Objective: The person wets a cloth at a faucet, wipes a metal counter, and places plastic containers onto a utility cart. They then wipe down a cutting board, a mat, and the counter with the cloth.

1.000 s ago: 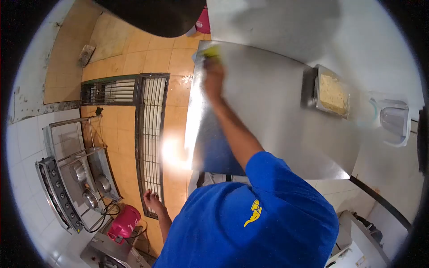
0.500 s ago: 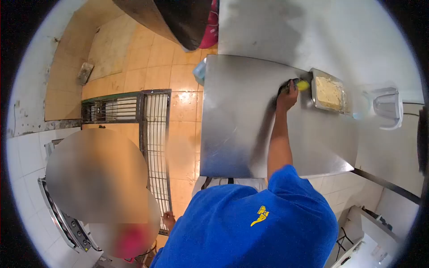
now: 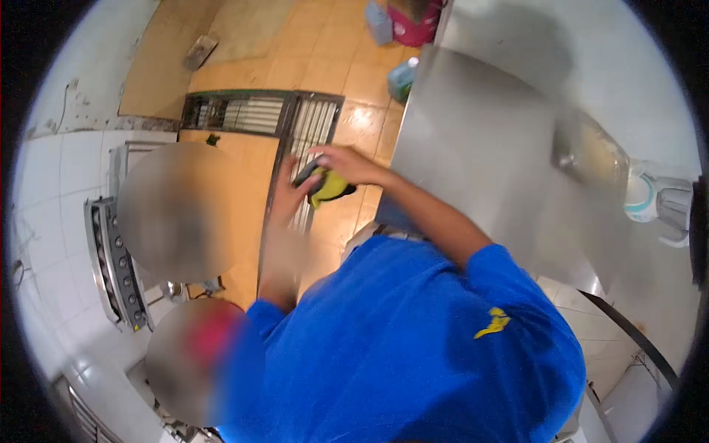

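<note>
A yellow-green and dark cloth (image 3: 330,186) is bunched between my two hands, over the floor to the left of the steel table (image 3: 473,133). My right hand (image 3: 348,164) reaches in from the table side and grips the cloth from above. On the cloth's left side, my left hand (image 3: 288,193) has its fingers around the dark part; motion blurs it slightly. At the table's far right edge lies a metal tray (image 3: 594,151) with pale contents, also blurred.
Beyond the table's left corner stand a bluish bottle (image 3: 402,80) and a pink-red container (image 3: 415,26). A floor grate (image 3: 314,122) runs below my hands. A burner unit (image 3: 118,262) is at the left, and a clear plastic container (image 3: 673,210) at the far right.
My right hand has swept left with the cloth, from near the tray to off the table. My left hand has risen from low at my side to meet it. The view has shifted.
</note>
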{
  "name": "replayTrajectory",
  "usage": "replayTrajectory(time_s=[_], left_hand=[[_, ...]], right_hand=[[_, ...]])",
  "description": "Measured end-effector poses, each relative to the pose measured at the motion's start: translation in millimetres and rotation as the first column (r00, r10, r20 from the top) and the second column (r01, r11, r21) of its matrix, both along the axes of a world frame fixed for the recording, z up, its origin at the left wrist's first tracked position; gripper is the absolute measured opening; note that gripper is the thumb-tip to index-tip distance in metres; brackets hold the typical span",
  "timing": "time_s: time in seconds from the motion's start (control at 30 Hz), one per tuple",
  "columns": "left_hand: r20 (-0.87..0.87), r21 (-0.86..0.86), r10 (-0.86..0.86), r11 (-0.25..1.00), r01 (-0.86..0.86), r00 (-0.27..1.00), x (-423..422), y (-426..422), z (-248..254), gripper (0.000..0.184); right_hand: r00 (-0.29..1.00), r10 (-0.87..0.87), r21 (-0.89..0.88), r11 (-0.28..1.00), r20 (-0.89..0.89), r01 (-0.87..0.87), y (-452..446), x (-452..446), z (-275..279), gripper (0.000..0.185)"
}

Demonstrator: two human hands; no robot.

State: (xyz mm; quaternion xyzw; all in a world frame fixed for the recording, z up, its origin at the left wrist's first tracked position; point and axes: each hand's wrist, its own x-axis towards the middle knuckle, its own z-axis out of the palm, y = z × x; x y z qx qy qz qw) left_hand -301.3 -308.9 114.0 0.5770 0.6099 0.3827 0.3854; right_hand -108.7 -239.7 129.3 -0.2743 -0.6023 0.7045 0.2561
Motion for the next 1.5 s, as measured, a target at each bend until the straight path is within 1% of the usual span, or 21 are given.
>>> replayTrajectory(time_s=[0.07, 0.13, 0.17, 0.23, 0.37, 0.4, 0.43, 0.47, 0.5, 0.53, 0.6, 0.63, 0.73, 0.87, 0.9, 1.0, 1.07, 1.1, 1.2, 1.33, 1.5], left_hand=[[0.166, -0.316, -0.258, 0.901, 0.299, 0.952, 34.2, 21.3, 37.2, 0.035], [0.227, -0.293, -0.305, 0.885, 0.363, 0.925, 59.3, 37.5, 32.7, 0.021], [0.381, -0.278, -0.328, 0.851, 0.446, 0.864, 71.9, 44.3, 34.2, 0.020], [0.341, -0.258, -0.478, 0.780, 0.570, 0.809, 111.4, 52.0, 55.4, 0.018], [0.288, -0.152, -0.719, 0.618, 0.772, 0.632, 199.4, 68.8, 67.1, 0.019], [0.269, -0.121, -0.764, 0.578, 0.807, 0.587, 218.2, 64.9, 67.4, 0.020], [0.216, -0.059, -0.830, 0.514, 0.856, 0.514, 238.7, 66.7, 64.5, 0.020], [0.102, 0.166, -0.893, 0.450, 0.877, 0.439, 261.2, 59.5, 79.7, 0.021], [0.126, 0.244, -0.906, 0.423, 0.873, 0.404, 281.0, 60.1, 84.9, 0.021], [0.164, 0.326, -0.916, 0.402, 0.856, 0.367, 281.2, 72.6, 99.5, 0.021], [0.341, 0.277, -0.875, 0.444, 0.852, 0.345, 309.3, 52.6, 117.7, 0.019], [0.419, 0.245, -0.842, 0.465, 0.851, 0.339, 326.7, 42.5, 120.9, 0.019], [0.739, 0.078, -0.616, 0.482, 0.873, 0.274, 376.4, 18.4, 118.4, 0.024], [0.660, -0.028, -0.674, 0.420, 0.907, 0.332, 434.7, -2.9, 151.8, 0.028], [0.578, -0.084, -0.634, 0.580, 0.810, 0.514, 457.2, -23.9, 164.3, 0.033], [0.300, 0.113, -0.849, 0.485, 0.867, 0.436, 530.7, -39.1, 179.1, 0.026], [0.231, 0.152, -0.936, 0.304, 0.940, 0.266, 584.3, -44.9, 181.0, 0.028], [0.191, 0.172, -0.966, 0.209, 0.963, 0.175, 615.2, -47.5, 185.2, 0.029], [0.053, 0.122, -0.978, 0.207, 0.971, 0.202, 699.4, -57.0, 201.9, 0.028], [0.279, 0.255, -0.954, 0.184, 0.949, 0.110, 780.6, -64.7, 237.7, 0.027], [0.299, 0.363, -0.938, 0.282, 0.888, 0.176, 820.1, -61.9, 246.4, 0.024]], right_hand=[[0.957, -0.290, 0.273, 0.919, -0.024, 0.285, -8.7, 34.3, -20.5, 0.027], [0.879, -0.448, 0.300, 0.871, 0.163, 0.388, -19.4, 90.9, -14.8, 0.027], [0.831, -0.488, 0.300, 0.862, 0.266, 0.410, -30.5, 120.8, -1.2, 0.026], [0.706, -0.547, 0.293, 0.837, 0.450, 0.462, -58.5, 169.0, 32.0, 0.026], [0.576, -0.782, 0.120, 0.612, 0.236, 0.782, -133.3, 221.3, 51.1, 0.024], [0.522, -0.828, 0.154, 0.554, 0.205, 0.818, -154.6, 224.7, 65.4, 0.026], [0.467, -0.867, 0.186, 0.494, 0.173, 0.849, -172.5, 228.4, 79.3, 0.028], [0.410, -0.902, 0.223, 0.431, 0.135, 0.875, -188.3, 231.7, 87.2, 0.032], [0.245, -0.957, 0.498, 0.291, 0.157, 0.817, -195.8, 238.6, 81.2, 0.039], [0.206, -0.951, 0.529, 0.300, 0.230, 0.794, -190.9, 231.7, 98.2, 0.036], [0.138, -0.934, 0.558, 0.310, 0.328, 0.770, -225.2, 246.8, 111.9, 0.030], [0.047, -0.966, 0.593, 0.193, 0.253, 0.782, -242.6, 259.0, 105.0, 0.020], [-0.163, -0.945, 0.606, 0.044, 0.283, 0.794, -296.3, 292.1, 126.8, 0.016], [-0.192, -0.945, 0.551, -0.016, 0.263, 0.834, -335.8, 334.1, 159.4, 0.015], [-0.155, -0.963, 0.585, 0.003, 0.220, 0.811, -351.3, 352.3, 166.5, 0.016], [-0.056, -0.973, 0.662, 0.111, 0.225, 0.741, -379.1, 421.1, 181.3, 0.023], [-0.060, -0.946, 0.738, 0.208, 0.319, 0.642, -402.6, 478.3, 186.6, 0.026], [-0.128, -0.927, 0.744, 0.195, 0.353, 0.640, -411.1, 500.5, 194.9, 0.027], [-0.190, -0.959, 0.865, 0.094, 0.212, 0.492, -431.3, 573.7, 211.2, 0.025], [-0.287, -0.952, 0.928, -0.010, 0.105, 0.373, -447.2, 628.6, 264.9, 0.023], [-0.230, -0.972, 0.943, -0.025, 0.055, 0.333, -431.6, 657.3, 270.4, 0.022]])
